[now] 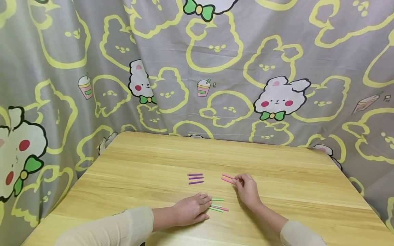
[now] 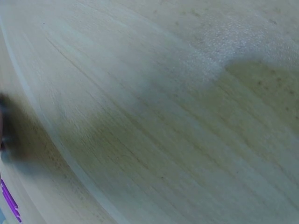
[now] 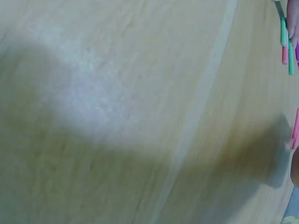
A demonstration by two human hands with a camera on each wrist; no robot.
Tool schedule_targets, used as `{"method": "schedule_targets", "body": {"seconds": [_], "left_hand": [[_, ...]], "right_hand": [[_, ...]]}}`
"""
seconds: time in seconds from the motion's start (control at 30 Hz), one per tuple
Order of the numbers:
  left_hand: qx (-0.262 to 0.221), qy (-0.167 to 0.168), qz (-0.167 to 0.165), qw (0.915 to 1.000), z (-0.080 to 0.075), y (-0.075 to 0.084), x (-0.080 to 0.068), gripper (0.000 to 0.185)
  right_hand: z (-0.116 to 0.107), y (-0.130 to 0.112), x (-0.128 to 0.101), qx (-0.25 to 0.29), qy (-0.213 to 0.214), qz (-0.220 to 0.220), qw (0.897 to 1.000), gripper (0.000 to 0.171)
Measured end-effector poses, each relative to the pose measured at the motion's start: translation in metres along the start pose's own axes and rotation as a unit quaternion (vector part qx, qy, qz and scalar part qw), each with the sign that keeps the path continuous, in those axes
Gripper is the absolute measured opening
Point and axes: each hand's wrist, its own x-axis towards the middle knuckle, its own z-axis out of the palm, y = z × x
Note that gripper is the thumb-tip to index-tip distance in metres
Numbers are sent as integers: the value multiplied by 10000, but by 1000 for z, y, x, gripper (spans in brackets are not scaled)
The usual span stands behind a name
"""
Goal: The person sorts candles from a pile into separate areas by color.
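Note:
Thin coloured sticks lie on the wooden table. My left hand (image 1: 191,209) rests flat with its fingertips over the left ends of several green sticks (image 1: 218,199) and one pink stick (image 1: 226,209). To the upper right, my right hand (image 1: 247,190) pinches the right end of a pink stick (image 1: 227,180) between curled fingers and thumb. A second pink stick (image 1: 227,175) lies just behind it, its right end at the fingertips. Three purple sticks (image 1: 195,178) lie in a row, left of the pink pair. The right wrist view shows part of the right hand (image 3: 295,168) at its edge.
The wooden table (image 1: 147,160) reaches back to a grey patterned curtain (image 1: 172,44), which also hangs along the left and right sides. Mostly bare tabletop (image 2: 140,116) fills the left wrist view.

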Motion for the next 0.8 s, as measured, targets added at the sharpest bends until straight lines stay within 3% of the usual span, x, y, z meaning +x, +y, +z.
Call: {"method": "schedule_targets", "body": {"seconds": [0.23, 0.5, 0.8], "left_hand": [[16, 22, -8, 10000, 0, 0, 0, 47], [72, 75, 3, 9999, 0, 0, 0, 47], [99, 146, 16, 9998, 1, 1, -1, 47]], "right_hand": [[-6, -4, -3, 108, -47, 21, 9999, 7], [-11, -12, -17, 586, -147, -110, 9981, 4], [-12, -16, -31, 868, -272, 68, 9958, 7]]}}
